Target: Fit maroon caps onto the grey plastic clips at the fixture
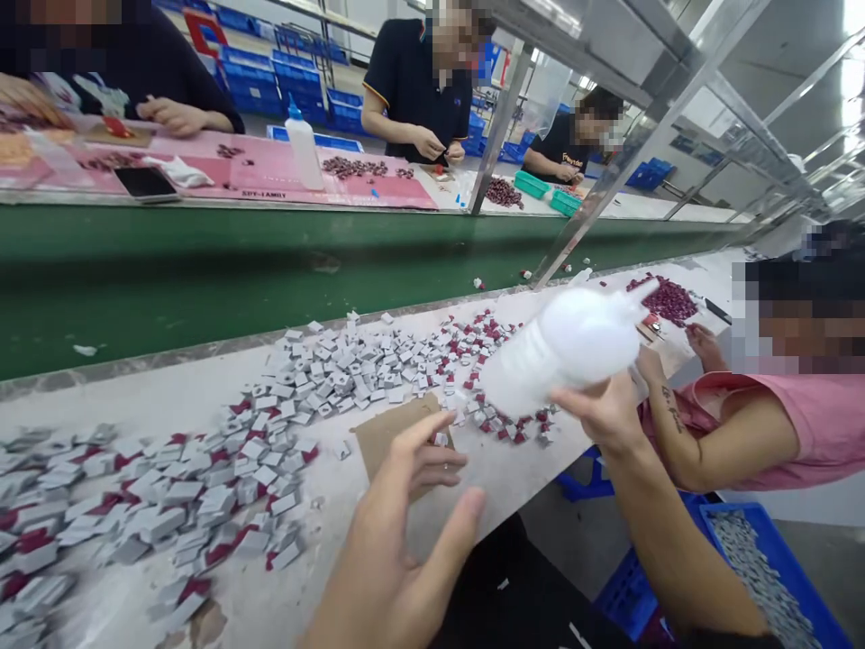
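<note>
My right hand [605,410] is wrapped round a white squeeze bottle [558,347], which is tilted with its narrow nozzle pointing up and right and is blurred. My left hand [405,532] is over the near edge of the table, its thumb spread away from its curved fingers. Beyond those fingers lies a brown cardboard piece [388,433], partly covered by the hand. A small pale piece shows by the fingertips; I cannot tell whether it touches them. Small grey-white block-like pieces [351,365], some with dark red parts, are heaped behind the cardboard.
More grey and red pieces [182,505] spread along the left of the table. A co-worker in a pink top [750,424] sits close at right, by a dark red heap [666,299]. A blue crate [763,568] stands below. Across the green conveyor belt [203,270], several people work.
</note>
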Motion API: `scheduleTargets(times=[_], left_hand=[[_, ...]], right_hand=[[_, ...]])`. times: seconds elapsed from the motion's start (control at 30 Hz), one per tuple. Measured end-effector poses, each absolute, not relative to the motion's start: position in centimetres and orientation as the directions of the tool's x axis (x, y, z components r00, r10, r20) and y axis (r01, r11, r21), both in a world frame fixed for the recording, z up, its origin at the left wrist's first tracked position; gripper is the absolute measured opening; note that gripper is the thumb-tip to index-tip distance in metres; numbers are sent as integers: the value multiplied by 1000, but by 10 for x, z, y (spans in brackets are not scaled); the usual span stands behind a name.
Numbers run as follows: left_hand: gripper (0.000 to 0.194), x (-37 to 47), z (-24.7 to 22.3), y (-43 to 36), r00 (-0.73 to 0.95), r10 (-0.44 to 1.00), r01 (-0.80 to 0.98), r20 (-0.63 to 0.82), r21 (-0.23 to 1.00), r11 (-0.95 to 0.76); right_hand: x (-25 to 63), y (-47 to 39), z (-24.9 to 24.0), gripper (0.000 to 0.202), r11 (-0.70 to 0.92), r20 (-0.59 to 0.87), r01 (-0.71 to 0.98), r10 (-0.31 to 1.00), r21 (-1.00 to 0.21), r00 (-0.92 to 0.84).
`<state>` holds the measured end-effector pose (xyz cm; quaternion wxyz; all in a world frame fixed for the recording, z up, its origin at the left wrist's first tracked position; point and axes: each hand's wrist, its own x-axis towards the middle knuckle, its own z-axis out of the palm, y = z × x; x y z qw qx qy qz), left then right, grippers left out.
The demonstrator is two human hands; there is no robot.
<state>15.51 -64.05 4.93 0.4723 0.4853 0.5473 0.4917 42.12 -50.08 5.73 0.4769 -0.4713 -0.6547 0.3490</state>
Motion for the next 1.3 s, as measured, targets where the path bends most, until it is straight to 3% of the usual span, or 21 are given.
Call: scheduleTargets(times=[0.2, 0.4, 0.73, 0.83, 0.93, 1.0, 1.03, 1.1, 1.17, 1.3], left_hand=[[54, 128, 51, -627, -278, 956, 182, -88, 973, 143], [61, 100, 52, -608, -370, 916, 253, -157, 932, 261], [58, 80, 56, -571, -400, 906, 472, -137, 817, 332], [50, 72, 54, -561, -336, 941, 595, -49, 764, 252], [44, 60, 47, -555, -283, 959, 692, 22, 697, 188], [42, 54, 40, -551, -249, 967, 730, 43, 665, 158], [40, 51, 37, -548, -222, 973, 748, 59, 650, 132], [36, 47, 31, -539, -147, 983, 790, 107, 610, 52], [32, 47, 27, -529, -68, 987, 827, 145, 562, -26], [28, 49, 26, -512, 8, 992, 855, 126, 514, -73]], right_hand=[[446, -350, 60, 112, 448, 528, 360, 834, -818, 161], [468, -259, 21, 103, 299, 442, 400, 831, -867, 338], [464, -250, -16, 101, 184, 310, 384, 903, -905, 297], [469, -273, -6, 101, 39, 210, 493, 932, -869, 296], [467, -318, 14, 78, -137, 130, 638, 927, -757, 353], [450, -342, 32, 36, -146, 139, 814, 954, -562, 267], [436, -347, 40, 28, -49, 154, 856, 977, -515, 149], [396, -336, 55, 24, 228, 193, 864, 969, -449, -156], [350, -301, 62, 24, 379, 172, 848, 925, -370, -338], [276, -223, 48, 30, 344, -46, 889, 926, -303, -374]])
